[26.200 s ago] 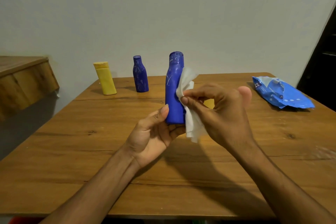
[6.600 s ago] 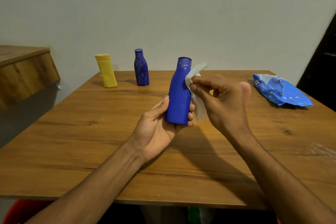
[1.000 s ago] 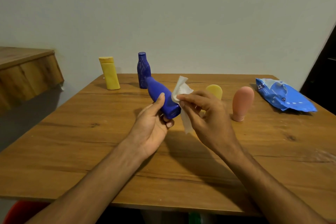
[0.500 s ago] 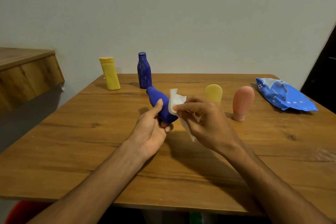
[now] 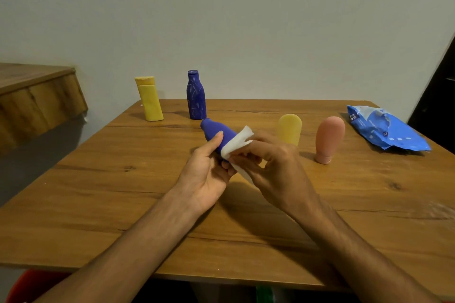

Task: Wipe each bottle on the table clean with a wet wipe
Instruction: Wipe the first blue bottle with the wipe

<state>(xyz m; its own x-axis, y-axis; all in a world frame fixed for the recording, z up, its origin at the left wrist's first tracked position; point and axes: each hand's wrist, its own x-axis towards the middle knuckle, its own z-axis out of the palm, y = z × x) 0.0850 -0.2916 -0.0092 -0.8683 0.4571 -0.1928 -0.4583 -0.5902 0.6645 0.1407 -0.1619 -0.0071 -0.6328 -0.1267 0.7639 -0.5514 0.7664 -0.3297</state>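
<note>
My left hand [image 5: 205,174] grips a blue bottle [image 5: 216,131], tipped over so its neck points up and away to the left. My right hand [image 5: 268,165] pinches a white wet wipe [image 5: 237,142] and presses it against the bottle's base end. On the wooden table [image 5: 123,192] stand other bottles: a yellow one [image 5: 149,98] and a dark blue scratched one [image 5: 196,95] at the back left, a rounded yellow one [image 5: 290,128] and a pink one [image 5: 329,138] upside down on its cap to the right.
A blue wet-wipe pack [image 5: 384,128] lies at the table's right rear corner. A wooden ledge [image 5: 37,96] juts out on the left. The wall stands right behind the table. A dark doorway [image 5: 438,91] is at the far right.
Over the last second both hands have lowered the blue bottle slightly and the wipe has shifted along its base end. Earlier the bottle was held upright while being wiped.
</note>
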